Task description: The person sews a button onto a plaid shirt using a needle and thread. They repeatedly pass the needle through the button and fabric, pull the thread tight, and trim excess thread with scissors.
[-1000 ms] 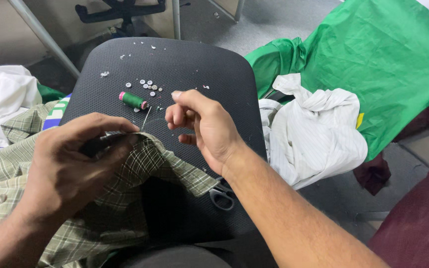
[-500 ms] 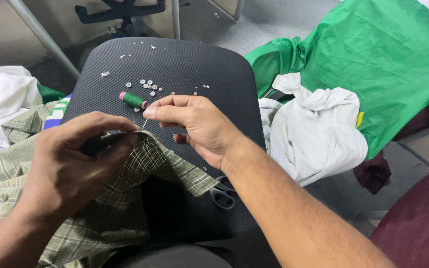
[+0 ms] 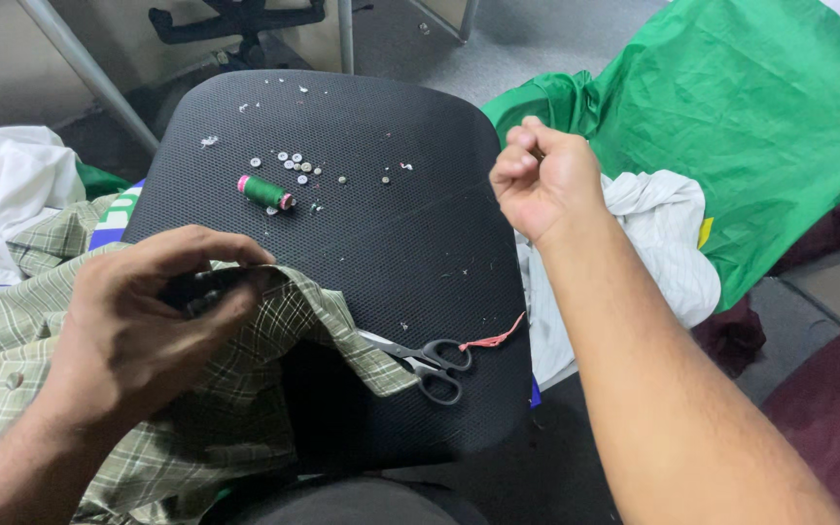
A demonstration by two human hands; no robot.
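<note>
Scissors (image 3: 428,360) lie near on the black chair seat (image 3: 410,243), a green thread spool (image 3: 264,192) and small buttons (image 3: 294,163) farther. Green cloth (image 3: 751,117) and a white garment (image 3: 663,243) lie right.

The middle of the chair seat (image 3: 410,224) is left bare, so a hand can be passed there between the thread spool (image 3: 264,192) and the scissors (image 3: 420,358). The far left part is dotted with buttons (image 3: 294,163). The near left corner is covered by the plaid shirt (image 3: 196,408). The right edge is crowded by white cloth (image 3: 663,253).
</note>
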